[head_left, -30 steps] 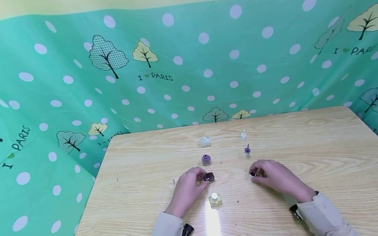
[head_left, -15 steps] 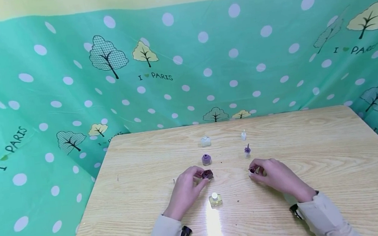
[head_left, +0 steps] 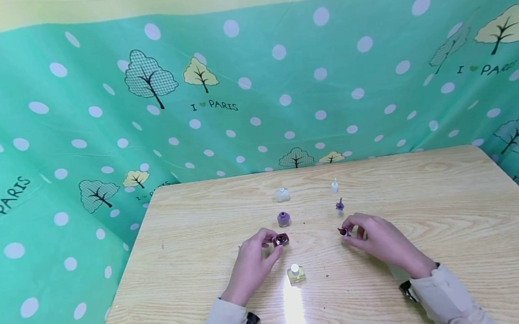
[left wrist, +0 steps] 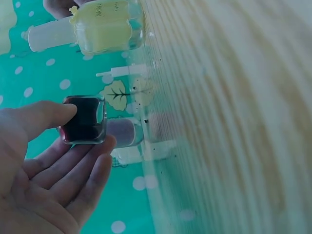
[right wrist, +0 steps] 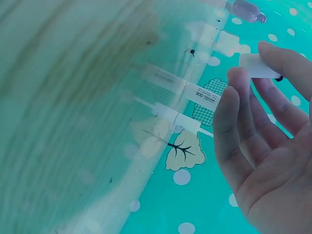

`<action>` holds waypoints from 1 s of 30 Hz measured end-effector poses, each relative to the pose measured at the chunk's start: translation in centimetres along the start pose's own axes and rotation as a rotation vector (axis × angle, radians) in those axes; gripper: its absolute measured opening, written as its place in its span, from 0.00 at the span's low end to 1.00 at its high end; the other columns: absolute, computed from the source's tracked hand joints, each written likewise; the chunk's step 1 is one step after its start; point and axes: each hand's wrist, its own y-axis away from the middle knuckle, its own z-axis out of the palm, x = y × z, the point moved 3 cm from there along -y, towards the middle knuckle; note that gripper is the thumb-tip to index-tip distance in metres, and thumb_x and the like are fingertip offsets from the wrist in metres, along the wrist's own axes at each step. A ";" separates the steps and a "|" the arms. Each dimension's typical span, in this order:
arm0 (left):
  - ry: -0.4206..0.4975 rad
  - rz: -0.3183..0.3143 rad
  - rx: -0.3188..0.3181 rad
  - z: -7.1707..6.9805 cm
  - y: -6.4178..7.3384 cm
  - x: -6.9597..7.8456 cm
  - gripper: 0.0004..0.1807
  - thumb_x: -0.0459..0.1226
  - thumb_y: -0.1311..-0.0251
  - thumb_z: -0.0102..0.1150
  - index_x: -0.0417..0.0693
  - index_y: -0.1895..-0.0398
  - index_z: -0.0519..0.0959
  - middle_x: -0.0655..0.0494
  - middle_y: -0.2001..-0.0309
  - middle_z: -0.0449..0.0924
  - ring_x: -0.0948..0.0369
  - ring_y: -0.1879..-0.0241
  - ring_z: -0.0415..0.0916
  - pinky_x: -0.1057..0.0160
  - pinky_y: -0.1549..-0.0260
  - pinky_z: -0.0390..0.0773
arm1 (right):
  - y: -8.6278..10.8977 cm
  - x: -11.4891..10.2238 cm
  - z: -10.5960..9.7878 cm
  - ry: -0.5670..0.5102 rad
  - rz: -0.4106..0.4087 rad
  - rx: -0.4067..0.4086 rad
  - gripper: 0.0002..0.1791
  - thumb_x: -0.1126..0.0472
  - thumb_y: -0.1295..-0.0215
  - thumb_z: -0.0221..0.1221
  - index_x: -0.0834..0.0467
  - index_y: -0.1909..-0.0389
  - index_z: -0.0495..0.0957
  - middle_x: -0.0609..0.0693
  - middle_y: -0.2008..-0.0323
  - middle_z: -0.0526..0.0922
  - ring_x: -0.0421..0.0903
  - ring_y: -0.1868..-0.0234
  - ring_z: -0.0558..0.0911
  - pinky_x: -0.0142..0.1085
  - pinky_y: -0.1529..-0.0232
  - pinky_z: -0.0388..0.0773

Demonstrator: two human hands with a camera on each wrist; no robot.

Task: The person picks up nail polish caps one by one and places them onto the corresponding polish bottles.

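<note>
My left hand point(head_left: 252, 262) pinches a dark red nail polish bottle point(left wrist: 83, 122) between thumb and fingers, its neck uncapped. In the left wrist view the bottle is held slightly above the table. My right hand point(head_left: 381, 239) holds a white cap point(right wrist: 256, 66) with a dark inner end, tilted to the left. Behind the left hand stand an uncapped purple bottle point(head_left: 284, 219) and a clear bottle point(head_left: 282, 195). Beyond the right hand, a purple-stained brush cap point(head_left: 340, 207) and a white brush cap point(head_left: 334, 185) stand with brushes upward. A yellow bottle point(head_left: 296, 274), still capped, is nearer me.
Everything sits on a wood-grain table point(head_left: 190, 221). A green dotted curtain point(head_left: 251, 79) hangs along its back and left side. Small dark specks lie on the tabletop. Bright glare point(head_left: 294, 315) shows near the front.
My left hand has lifted the dark red bottle and shifted it slightly left and away from me. My right hand has risen a little, and the cap has tipped leftward.
</note>
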 end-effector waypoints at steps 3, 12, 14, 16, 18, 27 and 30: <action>0.003 0.004 0.008 -0.1 0.1 0.0 0.15 0.40 0.39 0.66 0.48 0.50 0.79 0.55 0.53 0.85 0.57 0.56 0.82 0.55 0.51 0.82 | 0.0 -0.1 -0.1 -0.005 -0.016 0.021 0.09 0.59 0.40 0.69 0.52 0.59 0.84 0.41 0.65 0.84 0.33 0.72 0.76 0.28 0.73 0.75; -0.037 0.087 0.082 -0.7 0.5 0.6 0.15 0.40 0.40 0.67 0.52 0.51 0.81 0.60 0.55 0.85 0.62 0.55 0.81 0.56 0.50 0.81 | 0.2 -0.8 -0.5 -0.023 -0.069 0.065 0.11 0.59 0.40 0.69 0.52 0.57 0.84 0.37 0.69 0.78 0.32 0.73 0.74 0.27 0.76 0.75; -0.041 0.099 0.093 -0.8 0.5 0.7 0.14 0.40 0.41 0.68 0.54 0.51 0.82 0.61 0.54 0.85 0.63 0.55 0.81 0.57 0.50 0.81 | 0.3 -1.1 -0.6 -0.014 -0.085 0.073 0.11 0.59 0.39 0.68 0.53 0.55 0.85 0.37 0.68 0.77 0.32 0.72 0.73 0.26 0.75 0.75; -0.042 0.114 0.103 -0.9 0.6 0.8 0.14 0.40 0.42 0.68 0.54 0.52 0.82 0.62 0.54 0.85 0.64 0.55 0.81 0.58 0.50 0.82 | 0.4 -1.5 -0.8 -0.003 -0.090 0.074 0.12 0.58 0.37 0.66 0.53 0.53 0.85 0.37 0.67 0.76 0.32 0.71 0.72 0.26 0.75 0.75; -0.041 0.131 0.113 -1.0 0.6 1.0 0.15 0.40 0.43 0.69 0.54 0.52 0.83 0.62 0.55 0.85 0.64 0.56 0.81 0.59 0.51 0.82 | 0.5 -1.9 -0.9 0.008 -0.091 0.068 0.12 0.56 0.34 0.64 0.53 0.51 0.84 0.37 0.66 0.75 0.33 0.71 0.71 0.26 0.75 0.74; -0.076 0.258 0.193 -1.4 0.8 2.3 0.16 0.37 0.48 0.73 0.53 0.54 0.85 0.61 0.59 0.84 0.64 0.57 0.82 0.63 0.53 0.83 | 0.8 -3.8 -1.5 0.030 -0.149 0.081 0.11 0.55 0.31 0.61 0.52 0.51 0.84 0.38 0.64 0.72 0.33 0.72 0.69 0.26 0.75 0.71; -0.098 0.286 0.205 -1.6 0.8 2.7 0.16 0.37 0.49 0.73 0.52 0.55 0.85 0.61 0.60 0.84 0.65 0.60 0.81 0.65 0.56 0.83 | 0.8 -4.4 -1.4 0.033 -0.199 0.101 0.11 0.56 0.34 0.64 0.51 0.52 0.84 0.37 0.66 0.70 0.32 0.73 0.68 0.25 0.76 0.70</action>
